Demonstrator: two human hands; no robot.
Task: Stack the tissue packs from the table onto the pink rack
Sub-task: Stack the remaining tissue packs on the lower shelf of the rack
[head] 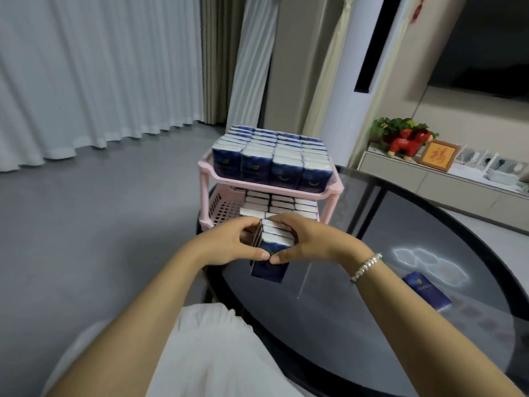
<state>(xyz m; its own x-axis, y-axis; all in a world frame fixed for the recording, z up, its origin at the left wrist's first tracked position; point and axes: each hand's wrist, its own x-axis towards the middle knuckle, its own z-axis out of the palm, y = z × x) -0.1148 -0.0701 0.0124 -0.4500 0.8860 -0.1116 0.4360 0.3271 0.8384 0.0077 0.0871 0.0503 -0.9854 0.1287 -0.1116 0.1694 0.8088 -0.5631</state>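
Partly hidden tissue packs [273,247], both hands gripping (lower ones unclear)

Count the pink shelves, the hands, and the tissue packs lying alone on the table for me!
Pink rack shelves: 2
Hands, left hand and right hand: 2
Lone tissue pack on the glass table: 1
Total: 5

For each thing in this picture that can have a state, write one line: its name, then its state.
Left hand: grips the held bundle of tissue packs.
Right hand: grips the same bundle.
Held bundle: upright, between both hands, in front of the lower shelf.
Top shelf: full of upright packs.
Lower shelf: partly filled, left part bare.
Single pack: lying flat on the glass table.
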